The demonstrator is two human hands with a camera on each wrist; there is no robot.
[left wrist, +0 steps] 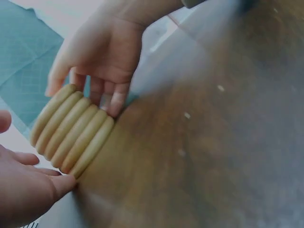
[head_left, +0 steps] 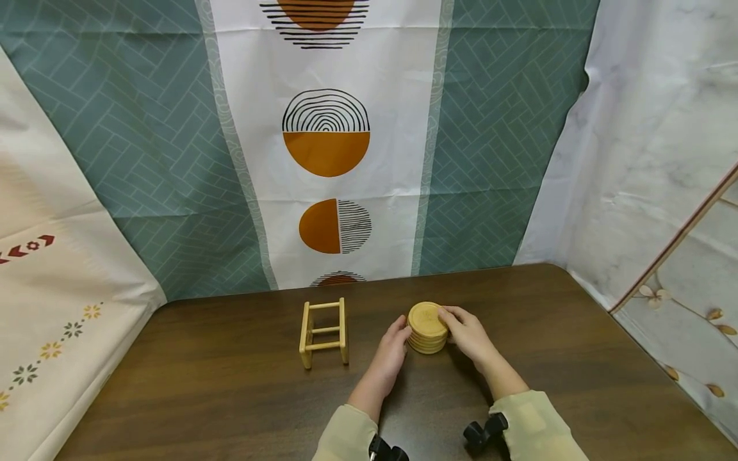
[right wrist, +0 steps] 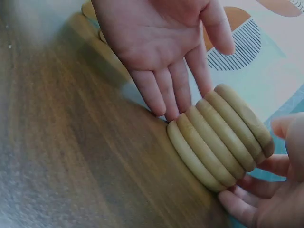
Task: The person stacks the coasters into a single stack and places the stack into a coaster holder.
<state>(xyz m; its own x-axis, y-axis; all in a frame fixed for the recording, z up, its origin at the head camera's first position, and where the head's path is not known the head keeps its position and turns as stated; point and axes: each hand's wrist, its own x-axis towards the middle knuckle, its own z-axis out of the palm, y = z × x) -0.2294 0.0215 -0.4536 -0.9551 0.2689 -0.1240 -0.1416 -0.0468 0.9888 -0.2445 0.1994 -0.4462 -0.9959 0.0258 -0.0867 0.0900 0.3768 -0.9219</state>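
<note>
A stack of several round wooden coasters (head_left: 427, 328) stands on the table, a little right of the middle. My left hand (head_left: 391, 349) is at its left side. In the right wrist view that hand's long fingers (right wrist: 179, 85) reach down to the stack's side, fairly straight, with the thumb apart. On the opposite side is my right hand (head_left: 469, 336). Its fingers touch the coasters' edges in the right wrist view, and its thumb (right wrist: 281, 126) is near the top coaster. Neither hand visibly grips a coaster. The coasters' edges are roughly lined up, seen from the left wrist.
A small wooden rack with bars (head_left: 325, 331) stands left of the hands. The brown wooden table (head_left: 219, 384) reaches a patterned cloth (head_left: 346, 160) at the back. Light cloths hang at the left and right sides.
</note>
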